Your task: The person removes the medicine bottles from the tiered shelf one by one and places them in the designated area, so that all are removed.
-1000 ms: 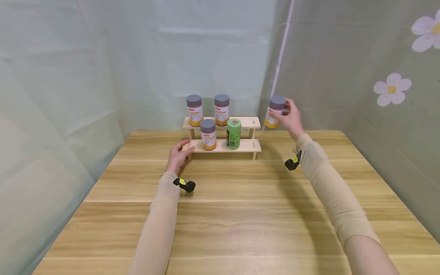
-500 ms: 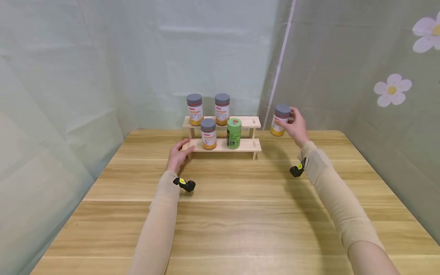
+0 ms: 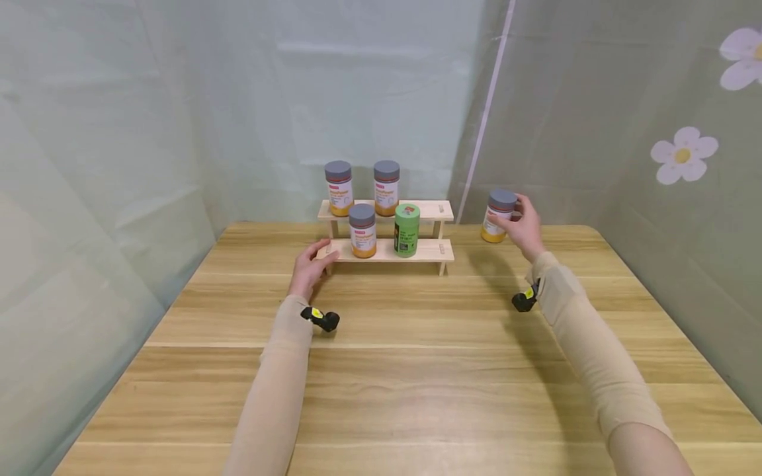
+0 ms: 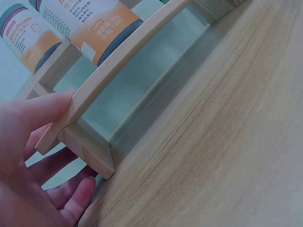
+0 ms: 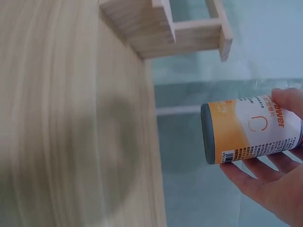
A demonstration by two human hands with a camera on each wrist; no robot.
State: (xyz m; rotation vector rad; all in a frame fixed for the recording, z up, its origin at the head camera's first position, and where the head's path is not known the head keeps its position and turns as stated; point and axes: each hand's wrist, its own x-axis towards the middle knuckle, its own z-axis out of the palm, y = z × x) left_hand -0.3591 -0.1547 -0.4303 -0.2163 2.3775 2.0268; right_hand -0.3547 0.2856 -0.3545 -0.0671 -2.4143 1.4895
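My right hand [image 3: 524,230] grips a grey-lidded jar [image 3: 499,218] in the air, right of the wooden rack [image 3: 425,251]. The right wrist view shows thumb and fingers of that hand [image 5: 279,189] round the jar [image 5: 251,130], above the table. My left hand [image 3: 307,270] holds the left end of the rack's lower shelf; in the left wrist view its thumb lies on the shelf board [image 4: 87,97], its fingers around the end leg. Two similar jars [image 3: 340,192] [image 3: 387,192] stand on the upper shelf; one jar [image 3: 363,235] and a green can [image 3: 407,231] on the lower.
The wooden table [image 3: 393,370] reaches back to a pale curtain [image 3: 333,86] behind the rack. A grey curtain with flower prints [image 3: 595,119] hangs at the right. Small black cameras [image 3: 324,320] [image 3: 525,299] are strapped to both wrists.
My right hand has carried its jar to the right and lower, away from the rack. The left hand and the rack with its contents have stayed in place.
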